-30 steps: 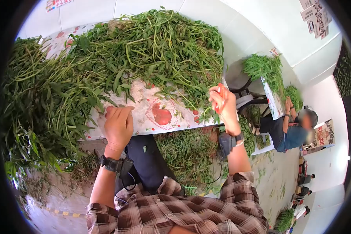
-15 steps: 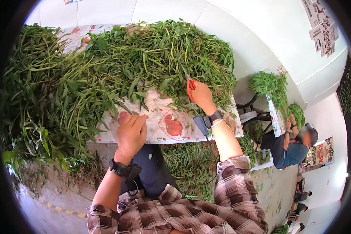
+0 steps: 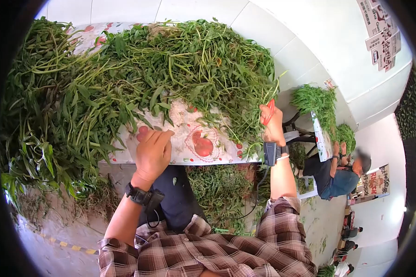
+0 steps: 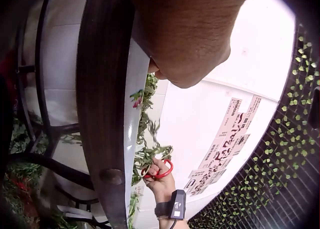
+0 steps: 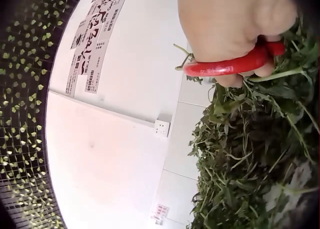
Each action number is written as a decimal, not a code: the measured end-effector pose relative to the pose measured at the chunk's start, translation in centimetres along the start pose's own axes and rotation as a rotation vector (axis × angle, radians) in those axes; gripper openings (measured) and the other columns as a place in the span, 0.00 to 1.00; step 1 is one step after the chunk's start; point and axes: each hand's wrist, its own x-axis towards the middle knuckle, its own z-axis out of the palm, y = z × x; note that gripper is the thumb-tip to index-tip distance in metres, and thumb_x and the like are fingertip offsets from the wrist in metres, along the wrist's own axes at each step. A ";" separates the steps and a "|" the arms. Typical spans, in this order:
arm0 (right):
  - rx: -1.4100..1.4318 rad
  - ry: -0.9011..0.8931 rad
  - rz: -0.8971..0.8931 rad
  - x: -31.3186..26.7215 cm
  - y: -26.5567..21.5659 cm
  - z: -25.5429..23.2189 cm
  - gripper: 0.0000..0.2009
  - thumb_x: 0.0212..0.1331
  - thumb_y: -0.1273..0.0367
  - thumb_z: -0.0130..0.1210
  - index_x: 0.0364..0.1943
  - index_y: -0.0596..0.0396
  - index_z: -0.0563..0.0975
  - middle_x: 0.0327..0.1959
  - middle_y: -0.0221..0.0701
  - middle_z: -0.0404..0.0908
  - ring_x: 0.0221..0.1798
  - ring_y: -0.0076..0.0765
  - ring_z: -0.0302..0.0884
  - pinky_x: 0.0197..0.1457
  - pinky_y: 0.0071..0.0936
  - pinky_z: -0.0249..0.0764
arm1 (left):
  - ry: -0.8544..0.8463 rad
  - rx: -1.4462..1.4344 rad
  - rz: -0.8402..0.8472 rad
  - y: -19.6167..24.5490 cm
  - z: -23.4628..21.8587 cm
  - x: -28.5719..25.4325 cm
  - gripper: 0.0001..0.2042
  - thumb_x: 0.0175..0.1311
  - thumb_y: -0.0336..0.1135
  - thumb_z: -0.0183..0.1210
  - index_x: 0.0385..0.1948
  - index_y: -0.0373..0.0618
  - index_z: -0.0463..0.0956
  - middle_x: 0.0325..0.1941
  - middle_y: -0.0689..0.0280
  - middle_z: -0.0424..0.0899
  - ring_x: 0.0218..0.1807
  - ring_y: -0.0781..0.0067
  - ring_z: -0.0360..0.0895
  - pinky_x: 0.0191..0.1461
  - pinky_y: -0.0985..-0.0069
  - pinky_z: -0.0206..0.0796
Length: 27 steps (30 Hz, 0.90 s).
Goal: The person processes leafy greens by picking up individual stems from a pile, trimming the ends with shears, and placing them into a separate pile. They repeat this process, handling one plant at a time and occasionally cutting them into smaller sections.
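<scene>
In the head view, a long heap of leafy green stems [image 3: 171, 64] covers much of a table with a fruit-print cloth [image 3: 178, 154]. The left hand [image 3: 153, 150] rests at the table's front edge, its fingers loosely bent over the cloth, near the heap's lower edge. At the heap's right end the right hand [image 3: 272, 124] grips red-handled scissors [image 3: 270, 111], with a green stem beside them. The right wrist view shows the red handle [image 5: 227, 66] around the curled fingers of the right hand [image 5: 230, 24]; the blades are hidden there.
Cut greens [image 3: 222, 189] lie on the floor under the table. To the right, a seated person [image 3: 339, 173] handles greens at another table [image 3: 322, 138]. A white wall [image 3: 291, 27] stands behind the heap. Cables run from both wrist cameras.
The right hand, with the scissors, first moved left over the heap and is now back at its right end. The left hand has stayed near the front edge.
</scene>
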 end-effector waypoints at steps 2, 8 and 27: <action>0.045 -0.001 0.014 -0.2 0.3 -0.3 0.11 0.56 0.70 0.57 0.20 0.49 0.67 0.14 0.18 0.62 0.13 0.15 0.59 0.16 0.17 0.55 | -0.004 0.009 -0.004 0.0 0.1 0.0 0.10 0.48 0.23 0.56 0.33 0.46 0.77 0.27 0.65 0.76 0.34 0.63 0.73 0.35 0.69 0.67; 0.056 0.061 -0.016 -0.8 -0.2 0.2 0.08 0.59 0.66 0.56 0.31 0.56 0.73 0.20 0.27 0.74 0.16 0.16 0.65 0.18 0.15 0.59 | -0.007 0.023 -0.010 0.1 0.1 0.0 0.09 0.50 0.23 0.55 0.33 0.46 0.78 0.27 0.64 0.76 0.34 0.61 0.73 0.35 0.69 0.66; -0.339 -0.131 0.185 -7.7 1.7 -3.7 0.08 0.57 0.68 0.54 0.32 0.61 0.75 0.22 0.31 0.80 0.12 0.15 0.63 0.14 0.16 0.56 | -0.008 0.004 -0.011 0.1 0.0 0.0 0.09 0.50 0.22 0.55 0.33 0.45 0.78 0.27 0.63 0.77 0.34 0.61 0.73 0.37 0.69 0.66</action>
